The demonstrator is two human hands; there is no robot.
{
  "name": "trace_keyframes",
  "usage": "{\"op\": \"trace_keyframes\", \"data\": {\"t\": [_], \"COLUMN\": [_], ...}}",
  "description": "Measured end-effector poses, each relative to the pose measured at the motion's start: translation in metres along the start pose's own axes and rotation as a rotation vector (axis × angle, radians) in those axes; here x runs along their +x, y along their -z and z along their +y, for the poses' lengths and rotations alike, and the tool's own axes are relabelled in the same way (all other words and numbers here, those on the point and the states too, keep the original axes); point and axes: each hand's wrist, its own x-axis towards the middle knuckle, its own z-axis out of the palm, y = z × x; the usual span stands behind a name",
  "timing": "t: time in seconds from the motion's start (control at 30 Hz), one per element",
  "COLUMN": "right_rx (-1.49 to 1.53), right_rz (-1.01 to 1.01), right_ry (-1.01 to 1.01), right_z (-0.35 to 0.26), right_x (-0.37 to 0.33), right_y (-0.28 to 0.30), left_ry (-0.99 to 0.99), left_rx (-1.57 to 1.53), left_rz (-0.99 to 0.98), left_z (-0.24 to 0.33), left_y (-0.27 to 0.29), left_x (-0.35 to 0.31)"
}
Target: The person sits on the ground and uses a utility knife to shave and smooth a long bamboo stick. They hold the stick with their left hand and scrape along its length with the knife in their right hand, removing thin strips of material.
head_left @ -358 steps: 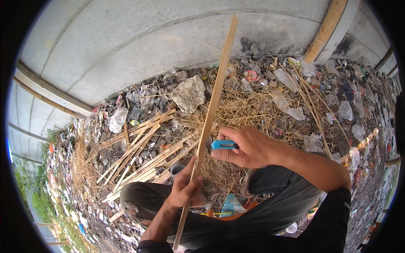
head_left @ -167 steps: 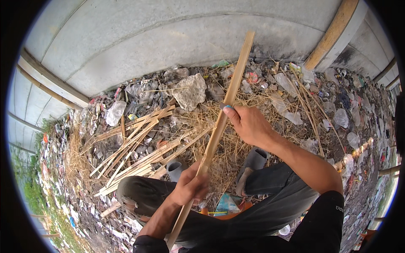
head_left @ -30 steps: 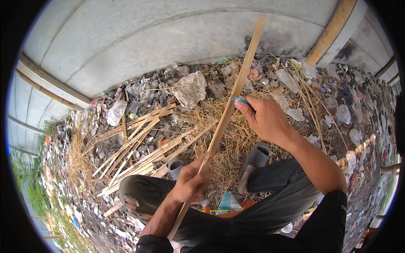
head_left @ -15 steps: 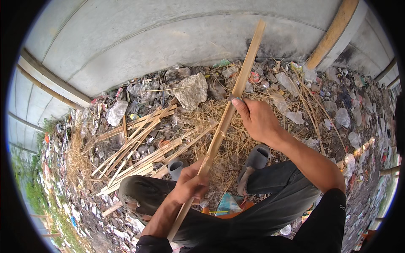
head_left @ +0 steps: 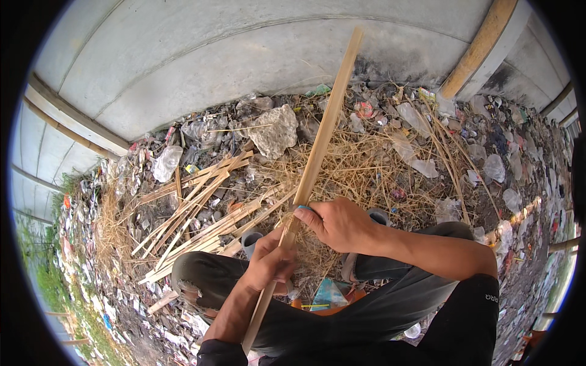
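Note:
A long, pale bamboo strip (head_left: 328, 125) slants from between my legs up toward the wall. My left hand (head_left: 267, 262) is closed round its lower part, above my left knee. Just above, my right hand (head_left: 348, 227) is closed with its thumb along the strip. It grips what looks like a small knife (head_left: 293, 208); only a dark edge shows against the bamboo, and the rest is hidden by the fingers. The two hands are close together. Split bamboo strips (head_left: 201, 229) lie in a loose pile to the left of my hands.
Dry straw-like shavings (head_left: 360, 177) cover the ground before me. A large pale rock (head_left: 274, 131) sits near the concrete wall (head_left: 244, 67). Plastic litter spreads all around. More thin sticks (head_left: 448, 161) lie at right, and a bamboo pole (head_left: 479, 49) leans on the wall.
My right hand has slid down the bamboo strip toward me, close to my left hand. The strip's far end has swung slightly left. My left hand keeps its grip.

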Motion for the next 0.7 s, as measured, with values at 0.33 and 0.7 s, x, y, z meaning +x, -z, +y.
{"op": "trace_keyframes", "data": {"t": [0.33,0.7], "right_rx": [0.45,0.189], "right_rz": [-0.092,-0.108], "right_ry": [-0.048,0.168], "right_z": [0.017,0.029], "right_x": [0.01,0.009], "right_y": [0.021,0.006], "left_ry": [-0.136,-0.321], "left_rx": [0.156,0.836], "left_rz": [-0.064,0.116], "left_z": [-0.004,-0.018], "left_y": [0.004,-0.002], "left_x": [-0.003,-0.002]}}
